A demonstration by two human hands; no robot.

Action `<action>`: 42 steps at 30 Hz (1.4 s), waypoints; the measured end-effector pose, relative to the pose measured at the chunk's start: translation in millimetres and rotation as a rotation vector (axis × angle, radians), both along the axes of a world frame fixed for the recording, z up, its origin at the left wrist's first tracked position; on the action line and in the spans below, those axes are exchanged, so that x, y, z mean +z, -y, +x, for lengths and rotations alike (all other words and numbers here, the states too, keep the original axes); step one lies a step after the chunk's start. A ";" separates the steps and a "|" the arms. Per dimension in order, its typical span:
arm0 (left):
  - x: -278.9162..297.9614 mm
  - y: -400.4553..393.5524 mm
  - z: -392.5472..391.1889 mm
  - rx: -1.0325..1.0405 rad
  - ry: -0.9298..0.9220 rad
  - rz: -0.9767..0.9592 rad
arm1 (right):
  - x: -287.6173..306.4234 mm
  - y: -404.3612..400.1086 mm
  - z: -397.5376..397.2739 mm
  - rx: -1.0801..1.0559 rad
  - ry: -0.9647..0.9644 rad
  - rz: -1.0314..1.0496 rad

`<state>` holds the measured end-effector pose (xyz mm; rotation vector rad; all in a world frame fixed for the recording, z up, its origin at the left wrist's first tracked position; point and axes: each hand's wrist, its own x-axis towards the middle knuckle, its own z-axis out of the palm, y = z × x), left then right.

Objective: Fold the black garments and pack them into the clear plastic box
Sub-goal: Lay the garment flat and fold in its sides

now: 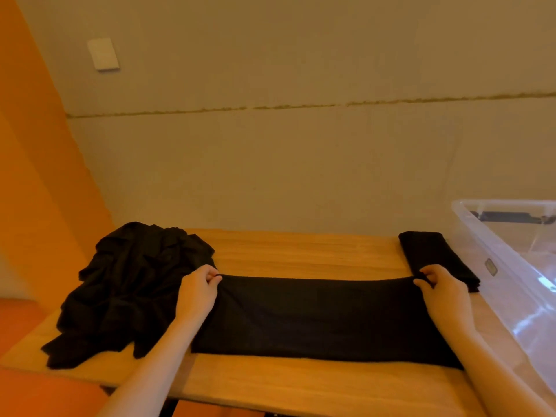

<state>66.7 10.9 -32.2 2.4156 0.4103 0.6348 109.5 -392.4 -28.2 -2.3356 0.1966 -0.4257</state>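
You stood at a wooden table (301, 251) set against a plain wall. A black garment (319, 317) lay flat across the middle of it as a wide band. Your left hand (198, 291) pinched its far left corner between thumb and curled fingers, and your right hand (440, 288) pinched the far right corner the same way. A crumpled heap of black garments (129, 284) sat on the table just left of your left hand. A folded black garment (436, 257) lay behind your right hand. The clear plastic box (511, 266) stood open at the table's right end, just beside that folded piece.
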 end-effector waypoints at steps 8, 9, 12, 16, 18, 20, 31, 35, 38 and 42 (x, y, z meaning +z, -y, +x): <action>16.7 74.6 -24.8 -0.227 -0.156 0.343 | 13.8 -36.2 -28.4 0.279 0.127 -0.452; 12.6 89.2 -28.1 -0.282 -0.238 0.356 | 10.5 -46.0 -32.7 0.385 0.046 -0.469; -3.7 106.0 -34.4 -0.288 -0.474 0.395 | -4.0 -54.0 -38.6 0.512 -0.252 -0.583; -12.2 93.9 -46.9 -0.205 -0.545 0.398 | -11.9 -22.3 -48.9 0.403 -0.348 -0.589; -12.8 91.8 -53.2 -0.187 -0.553 0.396 | -13.4 -11.6 -55.5 0.357 -0.353 -0.571; -12.0 93.3 -60.3 -0.181 -0.557 0.395 | -16.5 -5.4 -63.5 0.323 -0.341 -0.559; -14.5 90.3 -94.0 -0.121 -0.467 0.311 | -18.3 7.8 -104.7 0.281 -0.409 -0.591; -17.3 69.2 -105.6 -0.069 -0.481 0.307 | -15.7 18.8 -108.5 0.264 -0.439 -0.606; -15.4 56.0 -105.8 -0.080 -0.503 0.291 | -13.8 27.0 -109.5 0.230 -0.498 -0.603; -3.0 54.9 -87.3 -0.058 -0.345 0.177 | -1.5 26.4 -100.6 0.219 -0.410 -0.610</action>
